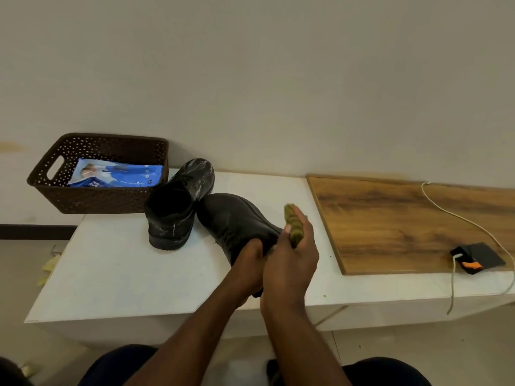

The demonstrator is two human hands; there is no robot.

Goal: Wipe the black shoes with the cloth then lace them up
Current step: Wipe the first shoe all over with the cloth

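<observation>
Two black shoes are on the white table [117, 274]. One black shoe [178, 204] stands upright near the basket, its opening toward me and its toe toward the wall. The other black shoe [237, 221] is tilted, toe up and to the left, with my left hand [248, 263] gripping its heel end. My right hand [292, 257] holds a folded olive-green cloth [292, 224] against that shoe's right side. The lower part of the held shoe is hidden behind my hands. I see no laces clearly.
A brown perforated basket [92, 201] with a blue packet [117, 174] sits at the table's back left. A wooden board [404, 218] lies on the right, with a black device [476, 257] and white cable [457, 215] on it. A wall stands behind.
</observation>
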